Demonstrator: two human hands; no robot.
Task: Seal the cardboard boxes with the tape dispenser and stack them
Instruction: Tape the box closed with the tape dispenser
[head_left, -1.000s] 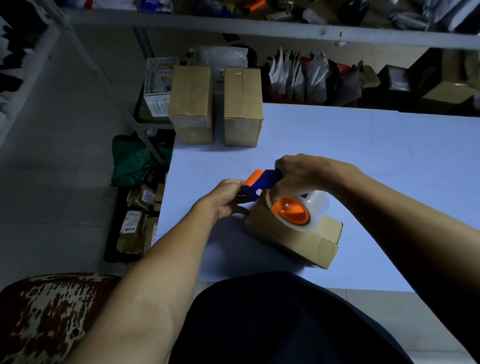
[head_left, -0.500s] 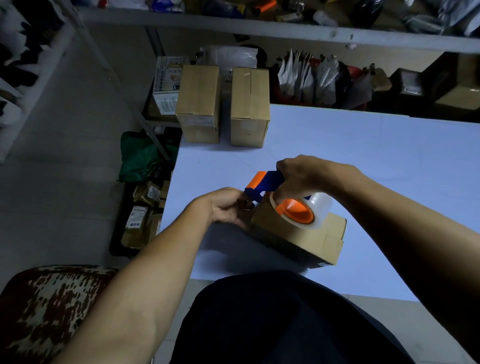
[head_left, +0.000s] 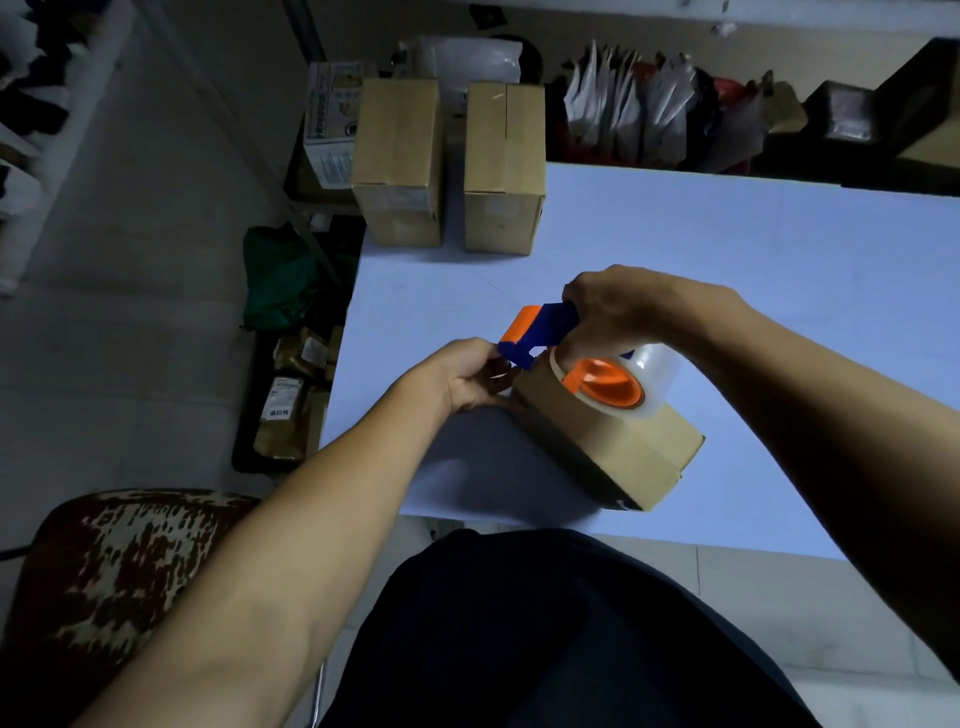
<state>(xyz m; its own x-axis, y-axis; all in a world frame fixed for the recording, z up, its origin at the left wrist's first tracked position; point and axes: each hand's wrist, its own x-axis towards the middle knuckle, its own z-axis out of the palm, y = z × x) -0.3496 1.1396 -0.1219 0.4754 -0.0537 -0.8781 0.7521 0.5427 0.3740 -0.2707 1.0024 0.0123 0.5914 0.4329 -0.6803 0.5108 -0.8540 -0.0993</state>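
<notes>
On the table (head_left: 727, 260), head view: near the 6 o'clock edge lay a cardboard box (head_left: 613, 447) with the tape dispenser (head_left: 576, 358) resting on its top. The right hand (head_left: 618, 306) gripped the dispenser's blue handle; the left hand (head_left: 470, 376), fingers curled, pinched at the box's end below the dispenser's nose. Sealing appeared under way. Two more boxes (head_left: 400, 161) stood at 11 o'clock, unstacked; stacking remained.

Packing or stockroom — you sit at a white table (head_left: 727, 291) with sealed cardboard boxes (head_left: 400, 156) at upper centre, bagged parcels (head_left: 644, 119) crammed along the top right, and labelled packets (head_left: 285, 410) on the floor — left of centre.
</notes>
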